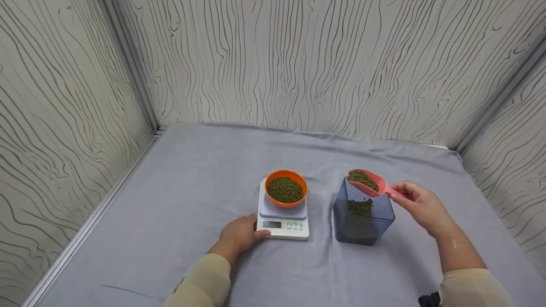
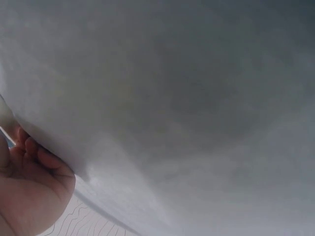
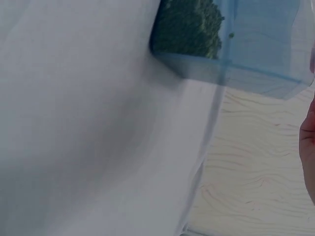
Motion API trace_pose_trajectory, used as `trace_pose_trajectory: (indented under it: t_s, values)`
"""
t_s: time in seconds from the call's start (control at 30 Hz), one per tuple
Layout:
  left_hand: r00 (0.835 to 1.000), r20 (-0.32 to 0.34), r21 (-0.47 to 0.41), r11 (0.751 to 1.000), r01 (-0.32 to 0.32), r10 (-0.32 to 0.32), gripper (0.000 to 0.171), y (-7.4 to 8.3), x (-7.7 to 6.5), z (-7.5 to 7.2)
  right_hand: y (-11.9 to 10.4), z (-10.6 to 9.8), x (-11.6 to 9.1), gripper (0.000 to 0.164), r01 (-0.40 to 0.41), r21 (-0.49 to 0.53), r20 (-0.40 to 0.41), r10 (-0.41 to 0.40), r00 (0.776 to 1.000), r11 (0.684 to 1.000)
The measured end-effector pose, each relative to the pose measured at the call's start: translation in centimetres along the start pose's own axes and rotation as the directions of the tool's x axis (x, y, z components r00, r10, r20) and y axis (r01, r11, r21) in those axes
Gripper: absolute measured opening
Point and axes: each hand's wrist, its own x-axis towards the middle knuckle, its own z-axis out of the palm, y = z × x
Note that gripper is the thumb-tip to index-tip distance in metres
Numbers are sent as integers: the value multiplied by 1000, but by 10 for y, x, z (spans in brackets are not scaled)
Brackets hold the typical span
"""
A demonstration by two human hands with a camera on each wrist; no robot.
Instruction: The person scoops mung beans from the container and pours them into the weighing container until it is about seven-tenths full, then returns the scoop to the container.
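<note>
My right hand [image 1: 420,207] pinches the handle of a pink scoop [image 1: 384,187] heaped with small green beans [image 1: 361,179]. The scoop is held level over the rim of a translucent blue square container [image 1: 386,213], which holds more of the green beans. My left hand [image 1: 239,233] holds the front left corner of a white kitchen scale [image 1: 294,232], thumb on top and fingers curled at its side. On the scale's platform stands an orange bowl [image 1: 303,194] full of green beans. In the right wrist view, the container [image 3: 261,34] shows beans piled toward its bottom.
A grey cloth [image 1: 192,183] with some wrinkles covers the table. Wood-patterned panels [image 1: 290,64] enclose it at the back and both sides. A small black object [image 1: 428,299] lies by the right sleeve.
</note>
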Motion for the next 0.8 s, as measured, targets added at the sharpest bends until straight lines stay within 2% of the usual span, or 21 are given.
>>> trace_pose_trajectory:
  t_s: [0.27, 0.53, 0.8]
  values:
    - [1000, -17, -6, 1000, -17, 16, 43, 1, -1, -1, -32, 23, 16, 27, -15, -64, 44, 17, 999, 998]
    - [1000, -9, -5, 1000, -5, 5, 48, 0, 0, 0, -57, 44, 29, 20, -9, -124, 115, 23, 993, 992]
    - [1000, 5, -4, 1000, 5, -5, 49, 2, 0, -1, -71, 59, 38, 6, 106, -263, 150, -68, 986, 959]
